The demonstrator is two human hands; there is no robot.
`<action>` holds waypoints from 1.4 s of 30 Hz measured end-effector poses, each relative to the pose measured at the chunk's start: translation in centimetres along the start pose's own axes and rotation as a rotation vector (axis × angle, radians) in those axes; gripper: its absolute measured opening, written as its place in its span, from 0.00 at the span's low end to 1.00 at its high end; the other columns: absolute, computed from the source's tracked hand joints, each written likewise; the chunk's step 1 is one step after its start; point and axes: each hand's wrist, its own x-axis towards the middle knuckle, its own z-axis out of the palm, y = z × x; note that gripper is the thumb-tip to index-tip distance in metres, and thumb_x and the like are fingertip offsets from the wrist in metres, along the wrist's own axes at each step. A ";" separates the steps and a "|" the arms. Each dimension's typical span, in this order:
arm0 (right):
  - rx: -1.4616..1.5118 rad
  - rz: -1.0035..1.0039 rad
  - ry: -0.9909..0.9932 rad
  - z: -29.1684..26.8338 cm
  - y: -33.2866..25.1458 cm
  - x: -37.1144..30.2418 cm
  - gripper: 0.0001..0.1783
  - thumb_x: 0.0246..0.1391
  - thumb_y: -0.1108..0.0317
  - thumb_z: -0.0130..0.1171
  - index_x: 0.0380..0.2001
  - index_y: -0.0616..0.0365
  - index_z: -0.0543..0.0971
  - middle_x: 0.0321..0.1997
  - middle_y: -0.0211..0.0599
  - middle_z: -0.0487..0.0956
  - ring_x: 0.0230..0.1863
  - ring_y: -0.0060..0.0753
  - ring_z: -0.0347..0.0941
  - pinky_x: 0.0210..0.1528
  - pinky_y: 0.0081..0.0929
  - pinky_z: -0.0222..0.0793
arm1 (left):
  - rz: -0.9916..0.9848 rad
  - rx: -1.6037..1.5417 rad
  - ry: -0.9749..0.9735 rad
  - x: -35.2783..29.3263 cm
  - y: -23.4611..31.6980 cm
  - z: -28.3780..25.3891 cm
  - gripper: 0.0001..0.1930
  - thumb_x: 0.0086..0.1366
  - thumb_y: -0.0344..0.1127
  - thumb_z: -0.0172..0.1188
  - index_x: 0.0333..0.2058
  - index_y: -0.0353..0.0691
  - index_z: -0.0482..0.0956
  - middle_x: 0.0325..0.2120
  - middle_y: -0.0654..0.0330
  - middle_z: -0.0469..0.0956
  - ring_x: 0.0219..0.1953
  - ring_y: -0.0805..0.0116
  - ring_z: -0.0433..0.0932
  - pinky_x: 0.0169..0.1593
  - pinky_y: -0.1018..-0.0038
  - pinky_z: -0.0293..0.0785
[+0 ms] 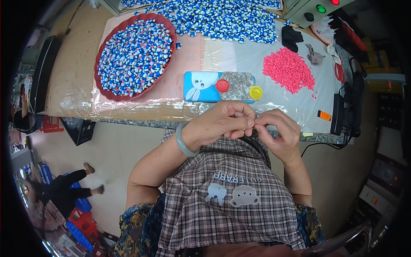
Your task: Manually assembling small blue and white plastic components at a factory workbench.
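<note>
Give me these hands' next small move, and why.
Probably a gentle press of the right hand toward the left hand, to steady the small reddish bit between them: the hands meet there, though which holds it is unclear.

So there's this tiny reddish bit [255, 124] pinched at the fingertips between the left hand [229, 123] and right hand [281, 130]. Fingers cover most of it, so can't tell its shape or tilt. It's held on the wearer's side of the blue rabbit mat [208, 95], near its right end.
</note>
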 end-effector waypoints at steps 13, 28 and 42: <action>-0.046 0.281 0.075 0.1 3.6 1.6 0.04 0.54 0.82 0.64 0.33 0.67 0.79 0.32 0.34 0.81 0.31 0.20 0.79 0.33 0.19 0.77 | 0.127 0.089 0.076 -1.1 -0.1 -0.3 0.13 0.68 0.30 0.60 0.50 0.34 0.78 0.42 0.54 0.83 0.34 0.78 0.79 0.39 0.83 0.76; -0.260 0.116 -0.019 -0.3 3.1 2.0 0.07 0.51 0.83 0.65 0.34 0.66 0.79 0.32 0.37 0.81 0.28 0.26 0.79 0.31 0.21 0.78 | 0.174 0.114 0.115 -1.6 -0.3 0.1 0.12 0.70 0.28 0.58 0.50 0.30 0.78 0.40 0.58 0.81 0.39 0.75 0.81 0.44 0.79 0.78; 0.453 0.461 0.002 -0.3 -0.5 0.4 0.04 0.57 0.85 0.57 0.36 0.70 0.78 0.35 0.39 0.79 0.30 0.22 0.77 0.30 0.18 0.77 | 0.349 0.188 0.312 -1.3 -0.7 1.7 0.11 0.67 0.24 0.61 0.47 0.30 0.77 0.39 0.58 0.82 0.42 0.75 0.82 0.46 0.80 0.79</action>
